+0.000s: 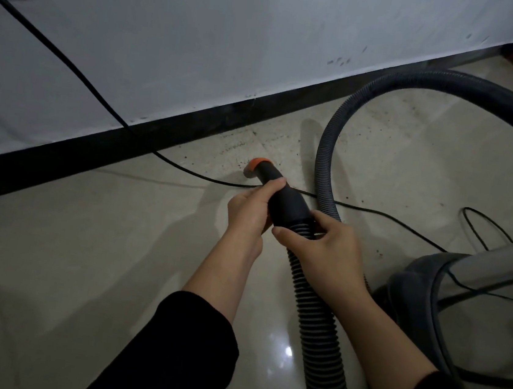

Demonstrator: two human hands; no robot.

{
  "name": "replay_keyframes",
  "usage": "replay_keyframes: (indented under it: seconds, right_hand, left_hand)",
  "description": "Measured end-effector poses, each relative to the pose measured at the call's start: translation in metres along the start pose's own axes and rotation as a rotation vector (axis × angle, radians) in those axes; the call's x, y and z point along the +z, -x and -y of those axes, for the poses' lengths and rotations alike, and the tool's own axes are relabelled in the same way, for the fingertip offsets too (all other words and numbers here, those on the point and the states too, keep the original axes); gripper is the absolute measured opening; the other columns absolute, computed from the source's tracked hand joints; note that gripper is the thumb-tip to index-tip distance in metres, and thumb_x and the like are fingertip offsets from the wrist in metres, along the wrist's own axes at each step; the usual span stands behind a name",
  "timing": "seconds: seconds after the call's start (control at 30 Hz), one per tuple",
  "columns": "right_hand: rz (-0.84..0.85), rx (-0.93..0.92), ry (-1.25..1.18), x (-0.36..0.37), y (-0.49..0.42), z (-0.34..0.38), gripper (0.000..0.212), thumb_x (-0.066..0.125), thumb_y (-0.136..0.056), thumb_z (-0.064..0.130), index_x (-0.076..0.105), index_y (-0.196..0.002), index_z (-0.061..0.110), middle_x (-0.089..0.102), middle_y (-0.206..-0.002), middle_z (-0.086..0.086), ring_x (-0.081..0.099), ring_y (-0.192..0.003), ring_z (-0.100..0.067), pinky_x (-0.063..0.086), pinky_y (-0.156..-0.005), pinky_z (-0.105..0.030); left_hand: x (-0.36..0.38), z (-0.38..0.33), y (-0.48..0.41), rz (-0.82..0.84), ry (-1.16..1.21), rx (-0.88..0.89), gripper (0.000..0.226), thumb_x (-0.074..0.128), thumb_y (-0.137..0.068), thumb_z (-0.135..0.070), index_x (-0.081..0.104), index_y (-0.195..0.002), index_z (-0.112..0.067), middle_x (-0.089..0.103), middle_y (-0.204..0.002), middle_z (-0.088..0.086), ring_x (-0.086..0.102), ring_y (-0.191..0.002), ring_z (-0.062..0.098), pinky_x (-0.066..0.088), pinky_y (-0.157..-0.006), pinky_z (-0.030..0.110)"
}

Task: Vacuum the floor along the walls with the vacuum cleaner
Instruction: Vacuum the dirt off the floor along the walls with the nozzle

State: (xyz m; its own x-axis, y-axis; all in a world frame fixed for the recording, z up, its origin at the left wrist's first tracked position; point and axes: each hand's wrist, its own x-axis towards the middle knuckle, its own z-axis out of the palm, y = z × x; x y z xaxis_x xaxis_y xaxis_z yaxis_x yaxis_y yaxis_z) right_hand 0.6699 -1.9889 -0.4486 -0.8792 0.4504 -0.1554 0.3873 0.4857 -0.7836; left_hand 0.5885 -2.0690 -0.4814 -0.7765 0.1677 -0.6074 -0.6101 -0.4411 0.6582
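Cord [71, 64]: ran down the wall [267, 35] from 10 o'clock, crossed the baseboard [94, 150] and lay on the floor [82, 254].
Left hand [248, 212]: fingers curled round the black nozzle [283, 197].
Nozzle: orange tip at 12 o'clock from the left hand, low over speckled floor near the baseboard.
Right hand [322, 250]: just beside the left, at its 4 o'clock, gripping the ribbed hose [315, 316] behind the nozzle.
Vacuum cleaner [424, 283]: on the floor at 3 o'clock from the right hand.
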Motion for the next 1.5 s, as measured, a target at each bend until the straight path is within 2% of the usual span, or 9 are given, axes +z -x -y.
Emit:
replay_keyframes:
  seconds: [0.17, 0.43, 0.63, 0.93, 1.07, 1.2, 1.3, 1.4, 1.5]
  right_hand:
    - [0.043, 0.021, 0.032, 0.0, 0.005, 0.001, 0.022, 0.083, -0.068, 0.037, 0.066, -0.081, 0.03, 0.069, -0.073, -0.001, 0.066, -0.066, -0.018, 0.057, -0.064, -0.043]
    - [0.062, 0.037, 0.011, -0.012, 0.035, -0.018, 0.02, 0.081, -0.071, 0.036, 0.069, -0.086, 0.029, 0.068, -0.07, -0.002, 0.064, -0.064, -0.017, 0.055, -0.058, -0.038]
    - [0.008, 0.062, 0.028, -0.016, 0.037, -0.026, 0.022, 0.08, -0.07, 0.037, 0.069, -0.087, 0.03, 0.068, -0.07, 0.001, 0.064, -0.065, -0.013, 0.057, -0.064, -0.041]
    - [-0.045, 0.145, 0.048, -0.017, 0.033, -0.01, 0.025, 0.08, -0.073, 0.034, 0.068, -0.092, 0.025, 0.067, -0.073, 0.001, 0.063, -0.068, -0.011, 0.056, -0.065, -0.035]
    - [-0.029, 0.188, 0.04, -0.023, 0.029, 0.002, 0.029, 0.081, -0.073, 0.032, 0.069, -0.099, 0.027, 0.068, -0.074, 0.001, 0.065, -0.065, -0.012, 0.055, -0.06, -0.03]
    - [-0.048, 0.223, 0.078, -0.022, 0.021, 0.012, 0.03, 0.082, -0.073, 0.031, 0.069, -0.099, 0.024, 0.068, -0.076, 0.0, 0.065, -0.063, -0.014, 0.054, -0.057, -0.029]
    - [-0.058, 0.262, 0.09, -0.017, 0.018, 0.022, 0.031, 0.082, -0.073, 0.029, 0.067, -0.1, 0.024, 0.067, -0.079, 0.0, 0.065, -0.065, -0.014, 0.054, -0.058, -0.028]
    - [-0.07, 0.313, 0.096, -0.012, 0.01, 0.026, 0.03, 0.08, -0.072, 0.024, 0.067, -0.097, 0.015, 0.068, -0.078, -0.005, 0.066, -0.067, -0.02, 0.057, -0.064, -0.039]
    - [-0.057, 0.323, 0.119, -0.007, 0.001, 0.025, 0.03, 0.077, -0.072, 0.024, 0.063, -0.095, 0.011, 0.067, -0.08, -0.006, 0.065, -0.073, -0.022, 0.057, -0.067, -0.041]
  left_hand:
    - [-0.009, 0.004, 0.006, -0.043, 0.008, 0.007, 0.016, 0.078, -0.081, -0.017, 0.062, -0.079, -0.016, 0.069, -0.082, 0.003, 0.066, -0.079, 0.013, 0.057, -0.085, 0.034]
    - [-0.011, 0.034, 0.024, -0.06, -0.009, -0.01, 0.011, 0.077, -0.081, -0.017, 0.067, -0.084, -0.015, 0.071, -0.085, 0.004, 0.067, -0.076, 0.012, 0.056, -0.067, 0.025]
    - [-0.006, 0.038, 0.023, -0.028, -0.053, -0.031, 0.013, 0.076, -0.082, -0.018, 0.07, -0.093, -0.014, 0.072, -0.092, 0.005, 0.067, -0.079, 0.012, 0.052, -0.059, 0.02]
    - [0.004, 0.017, 0.016, 0.036, -0.204, -0.145, 0.018, 0.077, -0.082, -0.021, 0.067, -0.096, -0.014, 0.071, -0.092, 0.005, 0.067, -0.092, 0.018, 0.057, -0.082, 0.03]
    - [0.009, 0.004, 0.012, 0.06, -0.267, -0.219, 0.01, 0.075, -0.084, -0.019, 0.066, -0.085, -0.016, 0.07, -0.087, 0.004, 0.067, -0.086, 0.016, 0.056, -0.08, 0.028]
    - [0.01, -0.007, 0.0, 0.103, -0.304, -0.275, 0.01, 0.074, -0.086, -0.018, 0.065, -0.085, -0.016, 0.071, -0.087, 0.004, 0.066, -0.081, 0.014, 0.053, -0.067, 0.024]
    - [0.012, -0.016, -0.009, 0.121, -0.343, -0.33, 0.013, 0.074, -0.085, -0.017, 0.065, -0.092, -0.012, 0.071, -0.09, 0.006, 0.066, -0.081, 0.015, 0.052, -0.063, 0.024]
    - [0.018, -0.024, -0.014, 0.135, -0.327, -0.408, 0.026, 0.075, -0.084, -0.013, 0.063, -0.106, -0.007, 0.07, -0.096, 0.011, 0.067, -0.086, 0.021, 0.055, -0.06, 0.031]
    - [0.021, -0.026, -0.02, 0.178, -0.341, -0.439, 0.037, 0.074, -0.085, -0.014, 0.061, -0.117, -0.002, 0.069, -0.097, 0.011, 0.067, -0.084, 0.022, 0.055, -0.055, 0.031]
